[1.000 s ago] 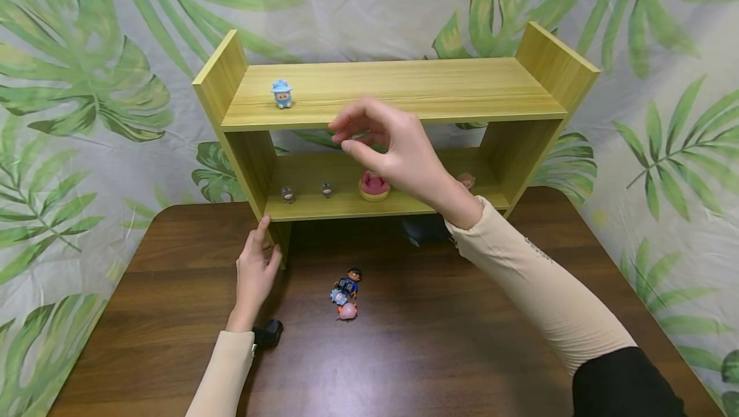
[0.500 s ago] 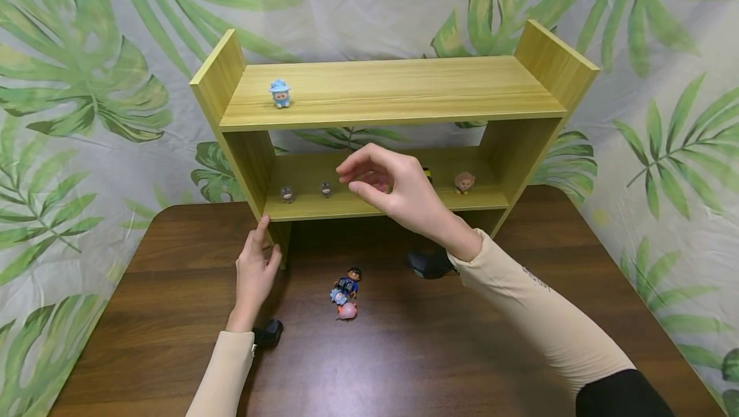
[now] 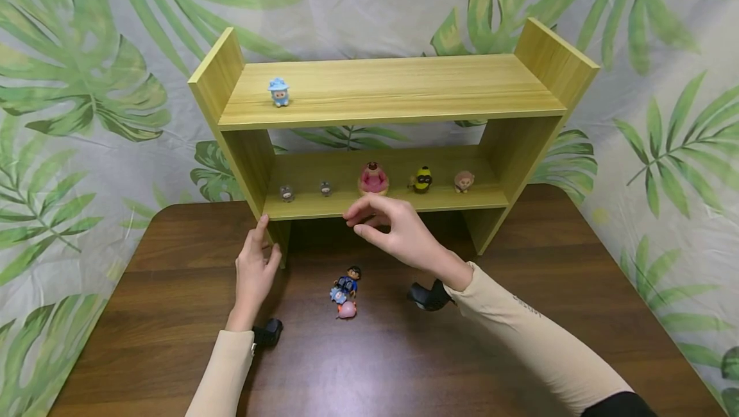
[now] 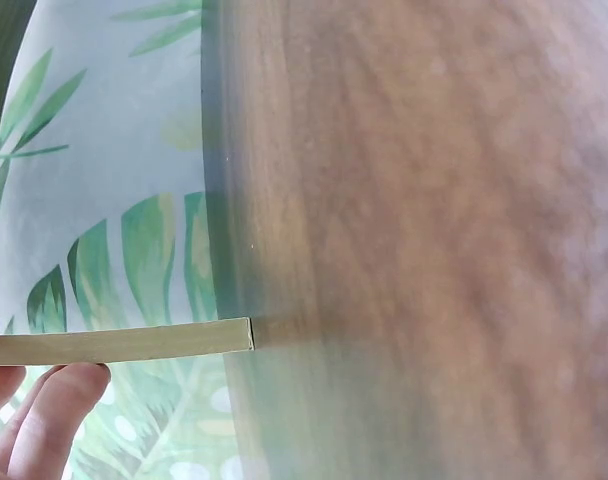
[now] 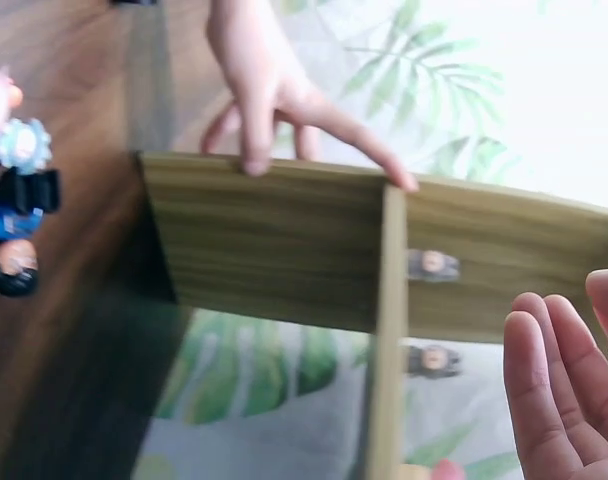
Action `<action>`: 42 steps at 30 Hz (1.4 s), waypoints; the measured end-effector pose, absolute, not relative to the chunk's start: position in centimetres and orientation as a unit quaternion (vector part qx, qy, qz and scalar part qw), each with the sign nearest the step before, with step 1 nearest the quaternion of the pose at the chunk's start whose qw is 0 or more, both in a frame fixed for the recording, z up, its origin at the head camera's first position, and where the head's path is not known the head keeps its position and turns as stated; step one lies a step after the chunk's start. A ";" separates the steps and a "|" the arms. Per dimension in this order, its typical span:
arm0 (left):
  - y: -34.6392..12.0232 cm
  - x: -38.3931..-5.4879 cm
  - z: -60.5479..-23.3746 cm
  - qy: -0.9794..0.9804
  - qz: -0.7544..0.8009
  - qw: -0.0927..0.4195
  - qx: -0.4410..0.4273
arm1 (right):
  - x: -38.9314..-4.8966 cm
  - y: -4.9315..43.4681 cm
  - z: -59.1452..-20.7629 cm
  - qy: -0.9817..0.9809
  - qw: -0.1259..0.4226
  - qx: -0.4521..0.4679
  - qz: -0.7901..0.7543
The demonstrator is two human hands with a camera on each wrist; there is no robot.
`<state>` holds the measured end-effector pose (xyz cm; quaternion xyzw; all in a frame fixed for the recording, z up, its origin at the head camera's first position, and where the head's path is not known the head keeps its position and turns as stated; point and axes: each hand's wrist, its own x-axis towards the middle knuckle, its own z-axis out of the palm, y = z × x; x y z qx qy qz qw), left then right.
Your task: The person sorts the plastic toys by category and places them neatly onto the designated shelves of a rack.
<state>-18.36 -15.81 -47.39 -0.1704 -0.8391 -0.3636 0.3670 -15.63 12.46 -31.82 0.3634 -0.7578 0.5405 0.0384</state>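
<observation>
My left hand (image 3: pixel 255 269) holds the left side panel of a yellow wooden shelf (image 3: pixel 404 93), its index finger on the middle board's front corner. In the left wrist view, fingers (image 4: pixel 64 405) lie against the panel's edge. My right hand (image 3: pixel 398 231) hovers before the middle board with nothing in it, thumb apart from the loosely bent fingers. Just behind it sits a pink bear figure (image 3: pixel 374 179). Below, on the table, a toy man in blue (image 3: pixel 348 283), a light-blue figure (image 3: pixel 338 296) and a pink round toy (image 3: pixel 347 310) lie together.
The middle board also bears two small grey figures, one (image 3: pixel 287 193) farther left than the other (image 3: pixel 326 188), a yellow-and-black figure (image 3: pixel 423 179) and a tan figure (image 3: pixel 464 181). A blue-hatted figure (image 3: pixel 279 92) stands on top. The shelf stands on a brown table (image 3: pixel 462 353).
My right hand has dropped from in front of the top board to the middle board's front edge, uncovering the pink, yellow and tan figures. My left hand has stayed put.
</observation>
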 end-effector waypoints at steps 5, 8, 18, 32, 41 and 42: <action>-15.8 -18.4 -47.4 -0.838 -0.365 0.367 -0.171 | -15.3 12.6 -33.7 -0.769 0.019 0.339 0.542; -15.8 -18.3 -47.3 -0.837 -0.366 0.367 -0.172 | -15.0 12.5 -34.9 -0.776 0.006 0.321 0.542; -15.8 -18.3 -47.2 -0.839 -0.366 0.364 -0.173 | -14.3 12.2 -38.8 -0.793 -0.024 0.290 0.536; -15.8 -18.3 -47.4 -0.840 -0.362 0.367 -0.170 | -14.7 12.1 -43.6 -0.812 -0.039 0.265 0.518; -15.8 -18.3 -47.3 -0.843 -0.360 0.363 -0.168 | -14.8 11.8 -45.5 -0.835 -0.034 0.251 0.489; -15.8 -18.2 -47.3 -0.844 -0.360 0.361 -0.167 | -14.8 11.7 -45.6 -0.838 -0.031 0.249 0.484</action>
